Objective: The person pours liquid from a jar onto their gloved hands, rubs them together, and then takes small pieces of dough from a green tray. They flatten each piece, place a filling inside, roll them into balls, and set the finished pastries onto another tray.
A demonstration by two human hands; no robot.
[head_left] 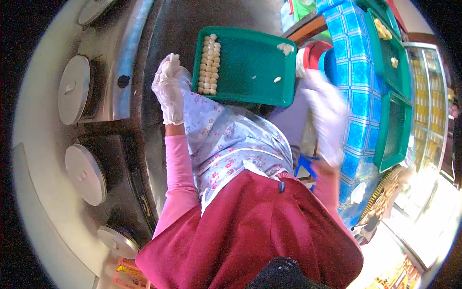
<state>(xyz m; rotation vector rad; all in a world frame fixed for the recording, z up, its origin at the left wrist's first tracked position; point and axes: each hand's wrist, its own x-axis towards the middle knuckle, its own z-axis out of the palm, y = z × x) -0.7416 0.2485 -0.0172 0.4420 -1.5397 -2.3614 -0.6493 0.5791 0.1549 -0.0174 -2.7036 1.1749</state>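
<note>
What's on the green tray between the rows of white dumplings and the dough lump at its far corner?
In the head view, the green tray is mostly bare between the dumpling rows and the dough lump; only a few small white scraps lie there.

I can read no words or numbers anywhere, though the orange packet (126,275) near my apron may carry print too blurred to make out.
</note>
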